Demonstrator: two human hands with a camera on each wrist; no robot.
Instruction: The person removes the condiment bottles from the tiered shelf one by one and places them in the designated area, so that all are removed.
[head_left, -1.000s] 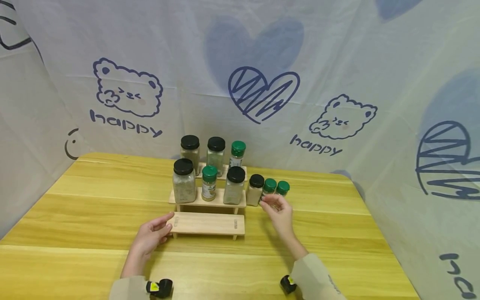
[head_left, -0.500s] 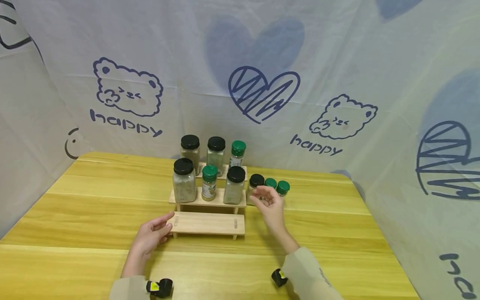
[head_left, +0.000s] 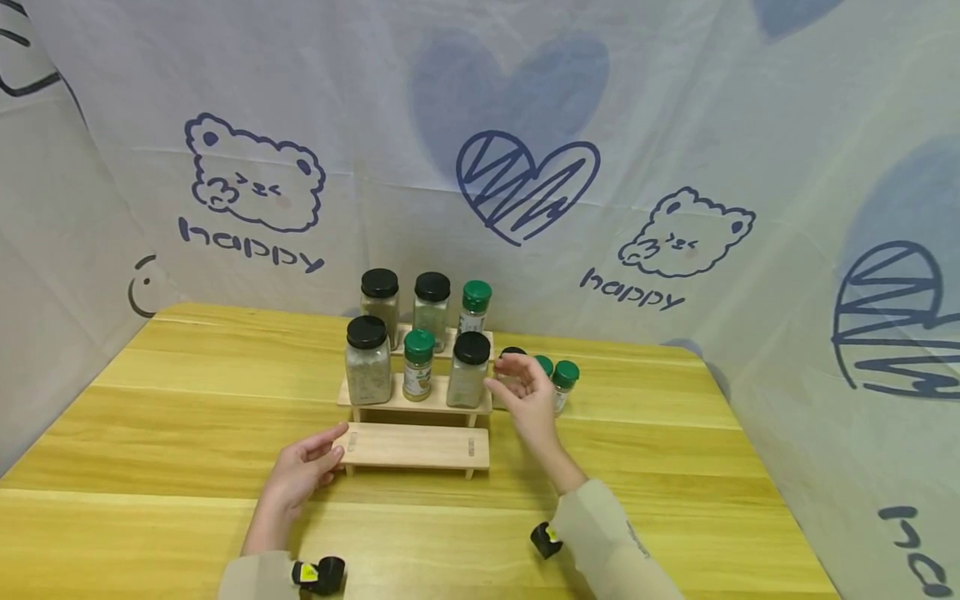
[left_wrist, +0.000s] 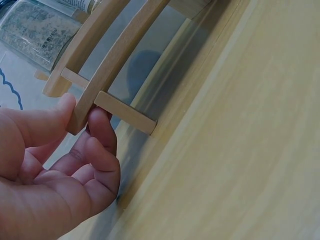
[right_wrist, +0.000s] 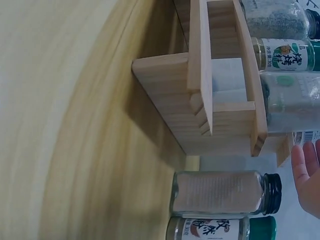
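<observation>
My left hand (head_left: 296,471) pinches the left end of the lowest shelf (head_left: 412,446) of a three-tier wooden spice rack. In the left wrist view its thumb lies on top of the board and the fingers (left_wrist: 102,130) are beneath. My right hand (head_left: 532,400) is beside the black-lidded spice jar (head_left: 467,379) on the middle tier, fingers loosely bent and nothing held. It partly covers another black-lidded jar (right_wrist: 220,192) and a green-capped bottle (right_wrist: 212,229) standing right of the rack. On the middle tier are also a large jar (head_left: 367,371) and a green-capped bottle (head_left: 417,375).
Two black-lidded jars, one of them at the back left (head_left: 380,304), and a green-capped bottle (head_left: 475,308) stand on the top tier. A further green-capped bottle (head_left: 564,383) stands at the right on the wooden table (head_left: 660,467). A printed cloth (head_left: 390,108) hangs behind.
My right hand has moved left from the green-capped bottles, past the black-lidded jar on the table, towards the rack's right side. My left hand has stayed on the lowest shelf.
</observation>
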